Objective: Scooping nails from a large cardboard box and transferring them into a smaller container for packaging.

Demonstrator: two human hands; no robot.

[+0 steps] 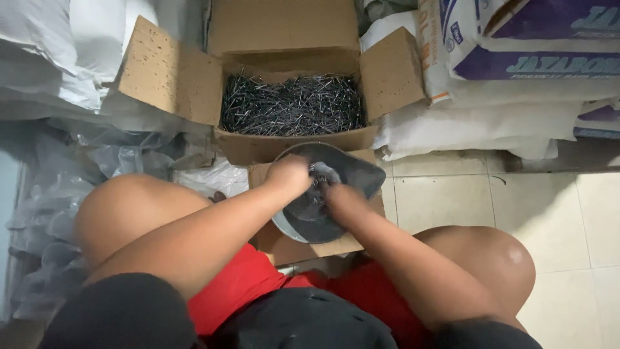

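Both hands met in a grey metal pan [349,169] tilted on a cardboard flap: the left hand [290,173] was clenched on a tuft of thin dark nails [318,173], while the right hand's [341,197] grip could not be told. Such sharp, slippery pins could have pricked fingers or spilled onto the smooth floor tiles [549,213]. Beyond, an open cardboard box [169,74] held a bristly heap of more.

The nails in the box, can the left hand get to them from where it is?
Probably yes. The cardboard box stands open just beyond the left hand, flaps folded back, nails uncovered, only its low front wall between.
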